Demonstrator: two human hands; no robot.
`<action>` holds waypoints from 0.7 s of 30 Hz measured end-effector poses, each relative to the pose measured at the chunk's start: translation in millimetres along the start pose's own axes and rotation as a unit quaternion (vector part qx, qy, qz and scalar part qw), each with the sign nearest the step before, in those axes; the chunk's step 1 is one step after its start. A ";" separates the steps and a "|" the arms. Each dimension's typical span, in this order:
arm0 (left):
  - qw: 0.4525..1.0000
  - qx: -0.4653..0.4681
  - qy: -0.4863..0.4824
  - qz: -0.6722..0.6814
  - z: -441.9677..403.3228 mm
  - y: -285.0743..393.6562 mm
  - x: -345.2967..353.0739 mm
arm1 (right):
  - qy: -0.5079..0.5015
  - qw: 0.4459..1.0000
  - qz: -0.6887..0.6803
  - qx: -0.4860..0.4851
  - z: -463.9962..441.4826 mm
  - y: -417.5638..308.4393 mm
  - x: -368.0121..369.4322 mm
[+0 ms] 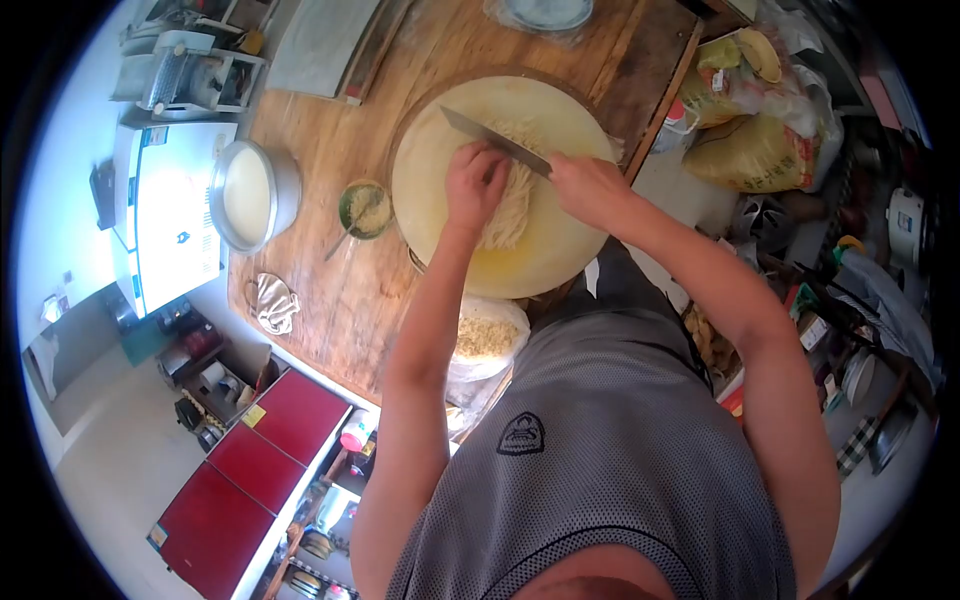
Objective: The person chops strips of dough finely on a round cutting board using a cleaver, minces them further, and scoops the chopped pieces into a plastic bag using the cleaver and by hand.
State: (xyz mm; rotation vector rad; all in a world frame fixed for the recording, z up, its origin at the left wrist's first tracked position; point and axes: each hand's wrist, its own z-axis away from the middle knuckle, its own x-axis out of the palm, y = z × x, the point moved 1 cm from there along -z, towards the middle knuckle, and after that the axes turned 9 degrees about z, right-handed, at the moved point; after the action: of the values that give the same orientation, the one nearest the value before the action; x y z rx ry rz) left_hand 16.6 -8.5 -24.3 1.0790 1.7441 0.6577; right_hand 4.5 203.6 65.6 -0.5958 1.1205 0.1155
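Could nick the left hand (480,184), bent-fingered beside pale, thin, heaped strips (514,206) on the round, cream-coloured board (424,172), with any hold on them impossible to tell, through a slip of the wide, dark-grey metal cleaver (492,138) clasped in the right hand (584,186).

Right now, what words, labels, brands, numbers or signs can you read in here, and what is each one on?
No text is legible enough to quote.
White boxy unit: blue mark and corner label, too small.
Red panels: yellowish stickers, too small.
Yellow sack: printing, too blurred.
Grey shirt: dark shield-shaped emblem, no readable letters.
Knife: no lettering can be made out.
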 end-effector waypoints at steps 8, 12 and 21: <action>0.999 0.003 -0.024 0.021 0.3 5.9 -9.2 | -0.042 0.998 0.026 0.035 68.7 38.7 -1.2; 0.999 0.010 -0.019 0.025 0.0 9.4 -11.5 | -0.002 0.999 0.020 0.031 62.9 27.0 -19.5; 0.999 0.001 -0.026 0.025 1.0 3.4 -6.3 | -0.028 0.999 0.016 0.026 36.9 9.6 -0.6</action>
State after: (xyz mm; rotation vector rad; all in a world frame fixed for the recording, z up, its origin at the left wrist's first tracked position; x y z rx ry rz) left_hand 19.9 -12.6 -19.2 1.1350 1.6793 0.6530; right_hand 30.5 230.4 73.4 -0.5255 1.0766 0.1305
